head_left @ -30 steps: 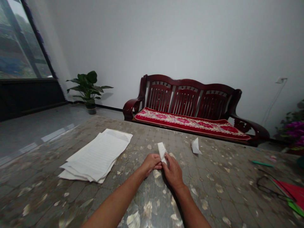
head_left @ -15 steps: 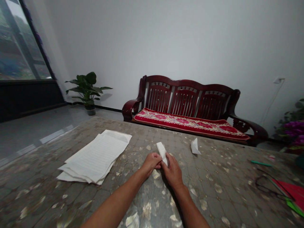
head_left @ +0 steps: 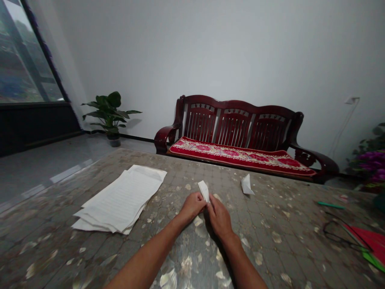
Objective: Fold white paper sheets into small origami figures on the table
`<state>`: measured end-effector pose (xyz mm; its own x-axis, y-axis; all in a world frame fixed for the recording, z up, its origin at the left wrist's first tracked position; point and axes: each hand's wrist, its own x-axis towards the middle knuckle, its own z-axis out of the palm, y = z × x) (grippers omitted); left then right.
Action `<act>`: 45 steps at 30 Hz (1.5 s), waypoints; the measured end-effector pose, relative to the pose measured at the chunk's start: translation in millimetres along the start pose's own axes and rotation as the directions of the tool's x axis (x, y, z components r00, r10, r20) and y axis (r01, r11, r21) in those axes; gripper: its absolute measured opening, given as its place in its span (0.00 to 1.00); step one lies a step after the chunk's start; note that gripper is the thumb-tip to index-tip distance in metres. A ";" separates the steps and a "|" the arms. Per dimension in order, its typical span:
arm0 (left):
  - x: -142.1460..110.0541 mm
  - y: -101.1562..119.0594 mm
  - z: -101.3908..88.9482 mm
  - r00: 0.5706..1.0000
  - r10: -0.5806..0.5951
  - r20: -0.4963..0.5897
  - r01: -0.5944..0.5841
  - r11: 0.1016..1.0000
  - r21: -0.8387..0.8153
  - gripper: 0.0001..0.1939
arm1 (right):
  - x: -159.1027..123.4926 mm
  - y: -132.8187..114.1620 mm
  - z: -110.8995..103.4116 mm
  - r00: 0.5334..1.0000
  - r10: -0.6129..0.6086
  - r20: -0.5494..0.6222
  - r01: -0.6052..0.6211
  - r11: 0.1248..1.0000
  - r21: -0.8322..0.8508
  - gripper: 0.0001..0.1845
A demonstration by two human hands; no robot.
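Between my two hands is a narrow strip of folded white paper (head_left: 203, 190), its far end pointing away from me. My left hand (head_left: 194, 204) pinches its near left edge with curled fingers. From the other side my right hand (head_left: 219, 214) grips the near end, thumb close to the left fingertips. The near part of the paper is hidden by the fingers. A small folded paper piece (head_left: 247, 185) stands on the table beyond my right hand. To the left lies a stack of lined paper sheets (head_left: 120, 200).
The patterned tabletop (head_left: 279, 216) spreads under everything. At the right lie a green pen (head_left: 331, 205), black-framed glasses (head_left: 338, 237) and red and green sheets (head_left: 365, 241). Past the far edge stands a wooden bench (head_left: 231, 124) with a red cover; a potted plant (head_left: 112, 112) is at left.
The fingers of both hands have shifted slightly at the paper's near end, and more of the right thumb lies along it. The paper now looks narrower. Other things have stayed put.
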<state>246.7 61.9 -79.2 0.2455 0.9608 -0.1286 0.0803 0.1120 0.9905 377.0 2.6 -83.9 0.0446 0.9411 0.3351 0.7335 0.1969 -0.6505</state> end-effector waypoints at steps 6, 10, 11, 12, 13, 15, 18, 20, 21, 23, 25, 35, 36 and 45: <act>-2.3 0.3 1.4 0.998 0.055 0.032 -0.055 0.998 -0.028 0.06 | 1.3 -2.4 -5.1 0.998 -0.061 0.031 0.061 0.998 -0.001 0.22; -2.9 2.7 0.1 0.985 0.138 0.105 -0.135 0.990 -0.031 0.05 | 3.0 -2.2 -8.3 0.996 -0.054 0.067 0.050 0.997 0.061 0.23; -2.3 3.3 -0.3 0.981 0.159 0.113 -0.159 0.987 -0.008 0.04 | 3.2 -2.4 -8.8 0.996 -0.047 0.075 0.042 0.997 0.071 0.23; -1.6 3.9 -0.6 0.977 0.178 0.116 -0.182 0.983 0.026 0.04 | 3.3 -2.5 -9.0 0.996 -0.041 0.080 0.035 0.997 0.075 0.23; -1.0 4.6 -0.6 0.974 0.194 0.116 -0.202 0.977 0.067 0.04 | 3.3 -2.6 -9.1 0.996 -0.037 0.077 0.031 0.997 0.073 0.23; -0.3 6.2 -0.1 0.969 0.221 0.109 -0.236 0.960 0.151 0.04 | 3.2 -2.6 -9.3 0.999 -0.031 0.044 0.029 0.999 0.045 0.23; -2.3 10.7 1.9 0.967 0.244 0.079 -0.256 0.930 0.263 0.04 | 3.4 -2.4 -11.2 0.998 -0.031 -0.055 0.025 0.995 -0.101 0.23; -5.3 15.3 3.2 0.968 0.245 0.046 -0.246 0.909 0.338 0.02 | 3.9 -2.7 -13.8 0.994 -0.046 -0.102 0.021 0.971 -0.240 0.20; -7.1 17.9 3.7 0.969 0.245 0.034 -0.240 0.895 0.376 0.02 | 4.3 -3.0 -15.2 0.992 -0.056 -0.110 0.021 0.955 -0.297 0.18; -10.3 23.1 4.7 0.968 0.251 0.009 -0.227 0.860 0.457 0.03 | 5.1 -4.0 -17.2 0.992 -0.054 -0.111 0.011 0.935 -0.355 0.16; -12.9 27.1 6.2 0.964 0.262 -0.042 -0.198 0.816 0.544 0.04 | 5.7 -5.2 -17.5 0.993 -0.026 -0.118 -0.017 0.936 -0.353 0.16; -16.9 17.8 20.3 0.957 0.254 -0.138 -0.066 0.657 0.751 0.15 | 5.8 -2.5 -6.5 0.974 -0.047 -0.220 0.002 0.980 -0.200 0.18; -16.3 16.0 19.4 0.958 0.246 -0.146 -0.050 0.646 0.762 0.15 | 6.2 -0.3 -6.9 0.971 -0.038 -0.238 -0.008 0.982 -0.189 0.18; -17.5 12.0 11.3 0.940 0.296 -0.168 -0.093 0.700 0.708 0.11 | 10.0 5.2 -20.2 0.945 0.231 -0.232 -0.278 0.941 -0.195 0.22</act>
<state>254.2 43.6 -65.7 0.0920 0.9793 0.1804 0.7171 -0.1908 0.6703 394.9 7.5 -70.2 0.3686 0.8711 0.3245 0.8099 -0.1296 -0.5721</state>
